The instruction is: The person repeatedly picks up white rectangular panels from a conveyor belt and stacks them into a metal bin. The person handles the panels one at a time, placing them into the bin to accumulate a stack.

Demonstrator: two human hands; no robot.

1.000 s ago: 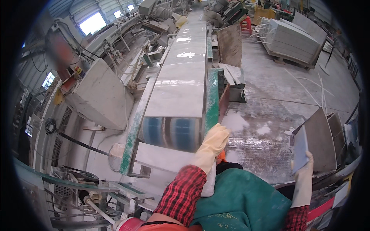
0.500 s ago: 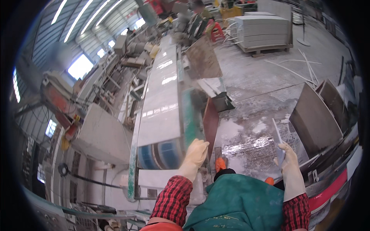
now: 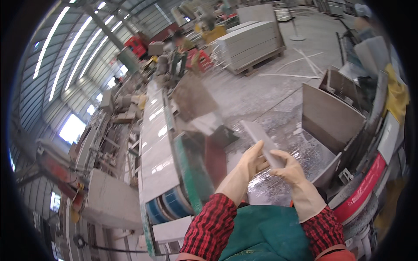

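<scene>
One slab (image 3: 260,135), pale, long. Left hand (image 3: 250,163) half curled at its left edge; right hand (image 3: 290,168) closed round near end. Both gloved. Belt (image 3: 157,163) to left.

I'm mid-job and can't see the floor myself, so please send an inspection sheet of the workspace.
Surface: conveyor has a glossy, pale top; floor is grey, with shiny patches near the person.
Job's things: pale strip, flat and narrow, tilted in front of the apron.
Clutter: thin white strips lie crossed on the floor; brown board stands tilted at right.
Hands: gloved right hand holds the strip's near end; gloved left hand is at its left edge, grip unclear.
Cables: black cable or hose at lower left.
Surroundings: stacked pale slabs on a pallet; people in the background, blurred.
</scene>
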